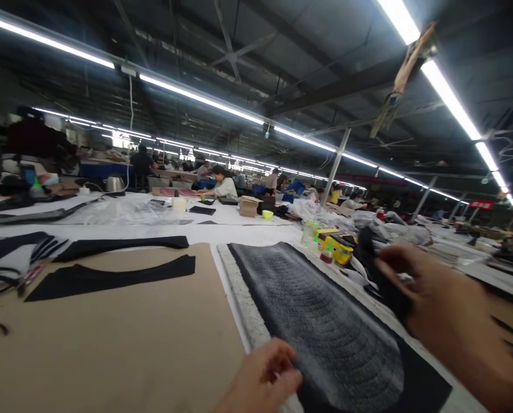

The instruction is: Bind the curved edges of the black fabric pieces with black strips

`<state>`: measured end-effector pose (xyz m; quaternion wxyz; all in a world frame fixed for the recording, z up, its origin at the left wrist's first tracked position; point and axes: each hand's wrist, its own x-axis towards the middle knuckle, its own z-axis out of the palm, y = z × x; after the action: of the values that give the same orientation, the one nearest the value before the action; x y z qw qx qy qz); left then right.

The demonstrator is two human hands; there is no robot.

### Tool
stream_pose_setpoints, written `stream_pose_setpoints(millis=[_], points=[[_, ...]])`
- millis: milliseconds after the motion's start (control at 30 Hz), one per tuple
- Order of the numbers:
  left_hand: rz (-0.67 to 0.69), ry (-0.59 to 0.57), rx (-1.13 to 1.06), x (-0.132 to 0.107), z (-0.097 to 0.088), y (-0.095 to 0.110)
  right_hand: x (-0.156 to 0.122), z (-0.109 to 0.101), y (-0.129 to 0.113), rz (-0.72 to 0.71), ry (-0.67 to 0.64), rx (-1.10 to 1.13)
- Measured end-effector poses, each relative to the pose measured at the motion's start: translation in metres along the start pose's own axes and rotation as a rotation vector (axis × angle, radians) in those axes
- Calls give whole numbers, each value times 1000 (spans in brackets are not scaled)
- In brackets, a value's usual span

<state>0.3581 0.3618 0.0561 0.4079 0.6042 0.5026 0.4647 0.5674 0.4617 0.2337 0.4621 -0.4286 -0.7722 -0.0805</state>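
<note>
Black textured panel (pixel 320 321) is lying on a pale slab (pixel 245 298) on the desk (pixel 256 230). Right hand (pixel 441 301) is over the panel's right side, grip pinched on a kinda blurry black piece (pixel 380 278). Left hand (pixel 256 376) is at the panel's near left edge, fingers curled, can't tell if that grip's got anything. Tan board (pixel 144 344) sits left of the panel.
</note>
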Motion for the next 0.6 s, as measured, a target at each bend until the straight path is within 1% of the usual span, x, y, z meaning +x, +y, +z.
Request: stream_pose_setpoints(millis=[33, 67, 100, 133, 167, 200, 233, 300, 400, 433, 500, 600], points=[[-21, 127, -210, -14, -20, 15, -6, 15, -30, -90, -55, 21], [-37, 226, -378, -30, -40, 28, -15, 33, -62, -206, -123, 57], [-58, 287, -509, -48, -59, 38, -27, 53, -95, -297, -162, 53], [-83, 358, -584, -67, -78, 44, -40, 73, -129, -356, -230, 54], [-85, 430, -602, -87, -96, 48, -56, 94, -161, -405, -301, 63], [-102, 494, -573, -107, -113, 48, -73, 114, -192, -438, -358, 78], [-139, 552, -527, -127, -128, 45, -91, 133, -221, -479, -417, 101], [-236, 690, -446, -166, -157, 31, -128, 165, -271, -550, -518, 171], [-408, 914, -394, -219, -192, -3, -178, 201, -329, -625, -595, 308], [-451, 960, -392, -235, -201, -15, -193, 209, -345, -648, -612, 347], [-494, 1007, -409, -265, -216, -34, -216, 222, -372, -689, -650, 406], [-509, 1043, -423, -301, -232, -52, -238, 233, -398, -740, -700, 469]])
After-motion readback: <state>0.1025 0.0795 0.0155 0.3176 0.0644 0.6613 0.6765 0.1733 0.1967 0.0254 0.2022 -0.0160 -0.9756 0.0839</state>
